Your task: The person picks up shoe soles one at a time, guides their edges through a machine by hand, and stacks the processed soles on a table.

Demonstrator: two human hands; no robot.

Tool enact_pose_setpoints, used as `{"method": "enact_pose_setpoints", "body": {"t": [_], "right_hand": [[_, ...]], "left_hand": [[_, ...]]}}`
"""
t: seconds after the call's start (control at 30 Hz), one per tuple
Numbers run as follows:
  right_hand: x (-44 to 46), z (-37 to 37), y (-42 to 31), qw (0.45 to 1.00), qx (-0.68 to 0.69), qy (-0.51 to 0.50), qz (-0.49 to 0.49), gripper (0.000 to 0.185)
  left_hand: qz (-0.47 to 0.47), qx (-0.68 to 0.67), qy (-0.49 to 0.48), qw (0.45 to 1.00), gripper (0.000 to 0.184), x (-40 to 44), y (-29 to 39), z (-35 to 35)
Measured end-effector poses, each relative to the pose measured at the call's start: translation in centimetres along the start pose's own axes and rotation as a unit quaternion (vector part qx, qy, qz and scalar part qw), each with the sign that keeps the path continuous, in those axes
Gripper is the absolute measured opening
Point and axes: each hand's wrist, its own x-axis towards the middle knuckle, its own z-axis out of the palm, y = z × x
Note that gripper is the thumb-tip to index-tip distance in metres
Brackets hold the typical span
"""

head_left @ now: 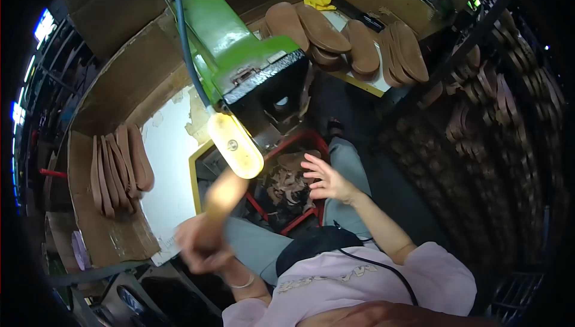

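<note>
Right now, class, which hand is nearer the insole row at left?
Left. In view, the left hand is below and right of the insole row; the right hand is farther, by the red bin.

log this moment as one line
left hand: holding blurred sole | right hand: open, empty | lamp: lit | green machine: in front

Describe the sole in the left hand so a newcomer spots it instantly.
Start at the green machine and its glowing lamp. Just below the lamp, the left hand grips a blurred brown sole. Unlike the soles grouped nearby, it alone is held.
</note>
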Motion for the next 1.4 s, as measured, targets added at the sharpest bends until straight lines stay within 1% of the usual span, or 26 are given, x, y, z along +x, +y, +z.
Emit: {"method": "enact_pose_setpoints", "body": {"t": [0.03,0.07,0.1,0.13,0.17,0.2,0.23,0.27,0.33,0.37,0.43,0.47,0.5,0.6,0.67,0.7,0.77,0.83,0.9,0.97,1.1,1.17,1.23,1.3,1.33,1.4], "right_hand": [[-0.3,0.3,0.6,0.999,-0.040,0.001,-0.022,0.087],[-0.4,-0.6,1.7,0.999,-0.032,-0.038,-0.011,0.083],[-0.9,-1.4,2.7,0.996,-0.025,-0.083,-0.001,0.079],[-1.8,-2.0,3.0,0.994,-0.044,-0.059,0.086,0.063],[-2.9,-2.5,4.1,0.992,-0.020,-0.035,0.118,0.047],[-3.8,-3.0,4.6,0.991,0.020,-0.031,0.129,0.046],[-4.3,-3.3,4.9,0.989,0.058,-0.021,0.137,0.045],[-4.5,-3.3,5.2,0.988,0.056,-0.033,0.142,0.045],[-4.9,-2.8,5.5,0.985,0.119,0.029,0.124,0.045],[-4.8,-2.5,5.4,0.985,0.119,0.027,0.125,0.045],[-4.6,-1.0,4.5,0.982,0.153,0.000,0.114,0.047],[-4.5,-0.5,4.3,0.987,0.107,-0.026,0.116,0.052],[-4.4,0.2,4.1,0.987,0.107,-0.026,0.115,0.052],[-4.9,1.0,4.3,0.992,0.045,-0.031,0.110,0.047],[-5.8,0.5,4.0,0.991,0.048,-0.013,0.125,0.044],[-6.3,0.1,3.9,0.989,0.052,0.005,0.138,0.041],[-7.6,-1.1,4.3,0.988,0.046,0.013,0.148,0.042],[-8.5,-2.2,3.8,0.991,0.027,0.082,0.101,0.042],[-9.0,-3.0,2.4,0.986,0.054,0.151,0.055,0.042],[-9.5,-4.7,1.8,0.974,0.057,0.218,0.006,0.042],[-8.1,-7.2,-1.0,0.947,0.042,0.295,-0.123,0.040],[-6.0,-8.0,-2.6,0.918,0.084,0.338,-0.191,0.040],[-3.7,-8.6,-4.3,0.895,0.094,0.355,-0.254,0.039],[-1.3,-8.7,-6.4,0.878,0.106,0.375,-0.276,0.035],[-0.3,-9.4,-7.0,0.890,0.088,0.338,-0.294,0.037],[1.8,-9.6,-8.4,0.888,0.095,0.334,-0.301,0.034]], "left_hand": [[-0.039,0.065,-0.045,0.996,0.039,-1.8,1.2,2.7],[-0.176,0.028,-0.109,0.978,0.037,-3.9,1.0,3.6],[-0.380,-0.117,-0.050,0.916,0.034,-5.3,1.8,6.4],[-0.467,-0.180,-0.045,0.865,0.033,-6.6,1.6,7.7],[-0.476,-0.201,-0.055,0.854,0.033,-7.9,1.0,9.1],[-0.487,-0.233,-0.122,0.833,0.034,-8.3,1.0,9.8],[-0.483,-0.249,-0.164,0.823,0.035,-9.0,0.5,10.6],[-0.513,-0.263,-0.179,0.797,0.032,-9.1,0.5,11.5],[-0.483,-0.205,-0.235,0.819,0.026,-9.0,-0.3,12.7],[-0.456,-0.177,-0.274,0.828,0.026,-8.4,-0.7,13.2],[-0.475,-0.111,-0.317,0.813,0.024,-6.5,-1.3,13.9],[-0.495,-0.134,-0.284,0.810,0.022,-6.0,-1.5,14.2],[-0.493,-0.136,-0.297,0.806,0.021,-4.4,-1.0,14.0],[-0.462,-0.138,-0.281,0.830,0.020,-4.9,-1.5,13.3],[-0.423,-0.168,-0.274,0.847,0.022,-5.3,-1.7,12.4],[-0.425,-0.168,-0.273,0.846,0.022,-5.4,-1.6,12.3],[-0.475,-0.208,-0.244,0.819,0.025,-5.8,-1.2,12.1],[-0.474,-0.194,-0.247,0.823,0.027,-7.2,-2.3,11.8],[-0.471,-0.181,-0.252,0.826,0.029,-8.0,-3.0,11.6],[-0.488,-0.196,-0.249,0.814,0.031,-8.0,-3.0,11.6],[-0.500,-0.270,-0.225,0.791,0.036,-6.8,-1.9,12.1],[-0.500,-0.282,-0.226,0.787,0.037,-6.5,-1.9,12.5],[-0.493,-0.287,-0.234,0.788,0.037,-6.3,-2.0,12.8],[-0.485,-0.286,-0.240,0.791,0.036,-6.4,-2.1,13.0],[-0.480,-0.274,-0.241,0.798,0.036,-6.5,-2.2,13.1],[-0.427,-0.259,-0.237,0.833,0.033,-6.5,-2.4,13.4]]}}
